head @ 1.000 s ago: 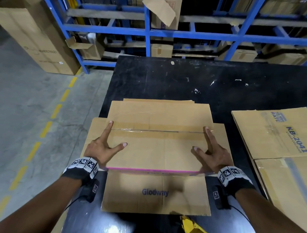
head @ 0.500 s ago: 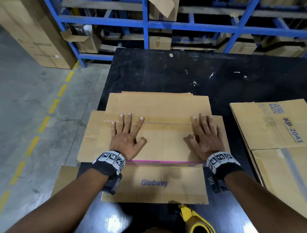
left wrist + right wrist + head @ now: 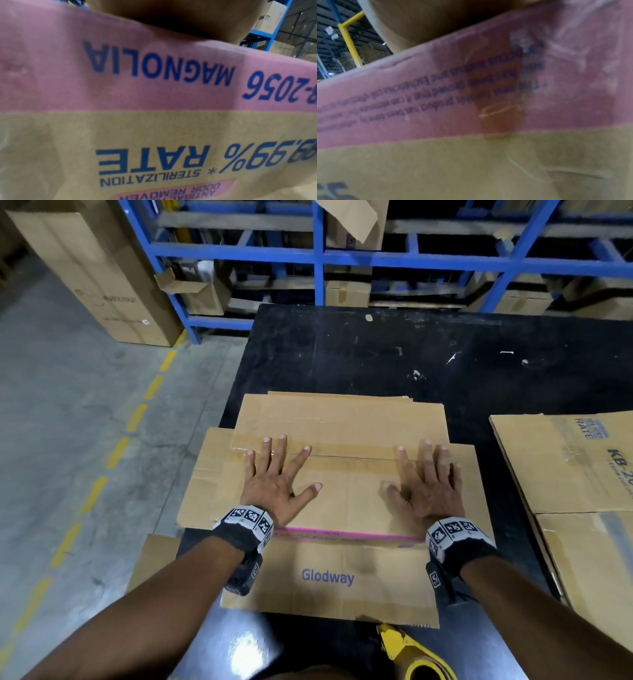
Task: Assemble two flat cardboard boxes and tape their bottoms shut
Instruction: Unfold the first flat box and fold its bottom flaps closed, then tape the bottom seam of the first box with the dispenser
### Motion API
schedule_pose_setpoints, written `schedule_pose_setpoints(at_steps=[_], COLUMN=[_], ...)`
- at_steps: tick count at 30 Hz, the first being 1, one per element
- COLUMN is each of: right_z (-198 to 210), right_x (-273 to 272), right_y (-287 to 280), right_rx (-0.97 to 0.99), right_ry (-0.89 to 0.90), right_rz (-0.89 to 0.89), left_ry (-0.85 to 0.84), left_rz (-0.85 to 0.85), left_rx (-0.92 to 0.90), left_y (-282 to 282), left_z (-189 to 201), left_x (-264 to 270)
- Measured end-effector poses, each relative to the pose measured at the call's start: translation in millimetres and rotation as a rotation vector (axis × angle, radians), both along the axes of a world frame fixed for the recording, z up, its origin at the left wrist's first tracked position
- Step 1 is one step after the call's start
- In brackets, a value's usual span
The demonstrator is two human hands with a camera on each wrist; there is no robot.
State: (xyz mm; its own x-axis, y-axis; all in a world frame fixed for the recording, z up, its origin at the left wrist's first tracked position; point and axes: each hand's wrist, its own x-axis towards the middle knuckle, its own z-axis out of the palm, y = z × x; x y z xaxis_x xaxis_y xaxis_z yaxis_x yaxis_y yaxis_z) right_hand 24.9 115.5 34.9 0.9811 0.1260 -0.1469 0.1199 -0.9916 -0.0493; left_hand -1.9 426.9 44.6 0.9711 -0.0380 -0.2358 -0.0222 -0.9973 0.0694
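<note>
A brown cardboard box (image 3: 346, 491) stands bottom-up on the black table (image 3: 376, 354), its two long flaps folded shut with clear tape along the middle seam. My left hand (image 3: 277, 470) lies flat on the left part of the near flap, fingers spread and straight, reaching the seam. Flat on the right part lies my right hand (image 3: 424, 474). The near side wall (image 3: 325, 577) reads "Glodway" under a pink band. Both wrist views show only that wall close up, the pink band (image 3: 120, 81) with blue print and the pink band (image 3: 471, 94), blurred. A second, flat box (image 3: 575, 474) lies at the right.
A yellow tape dispenser (image 3: 411, 655) sits at the table's near edge below the box. Blue shelving (image 3: 322, 258) with cartons stands behind the table. A tall carton (image 3: 92, 275) stands on the grey floor at left, by a dashed yellow line (image 3: 113, 453).
A second ago both hands held the box's side edges with thumbs out. They came inward onto the flaps and now press flat, fingers across the taped seam.
</note>
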Motion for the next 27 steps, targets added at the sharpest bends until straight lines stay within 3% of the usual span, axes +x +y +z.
schedule_pose_setpoints(at_steps=[7, 10, 14, 16, 18, 22, 27], right_z=[3.3, 12.2, 29.0, 22.7, 6.2, -35.3, -71.4], right_x=[1.9, -0.4, -65.7, -115.4, -159.3, -210.6, -224.0], right_y=[2.9, 1.4, -24.2, -37.1, -49.1, -61.1, -67.6], right_rx=[0.022, 0.17, 0.489, 0.557, 0.535, 0.274, 0.233], right_ry=[-0.007, -0.038, -0.352, -0.379, -0.162, 0.384, 0.572], right_rz=[-0.011, -0.008, 0.037, 0.079, 0.144, 0.238, 0.145], left_ry=[-0.091, -0.085, -0.078, -0.08, -0.085, -0.103, -0.126], left_rz=[-0.031, -0.013, -0.031, -0.023, -0.018, -0.016, 0.002], left_rx=[-0.149, -0.086, -0.057, -0.061, -0.06, -0.058, -0.064], left_y=[-40.5, -45.6, -45.1, -46.0, -46.7, -47.5, -49.2], left_z=[-6.7, -7.6, -11.7, -13.8, -14.0, -13.1, -13.2], left_x=[-7.4, -7.5, -8.6, -8.7, -8.7, -9.5, -9.8])
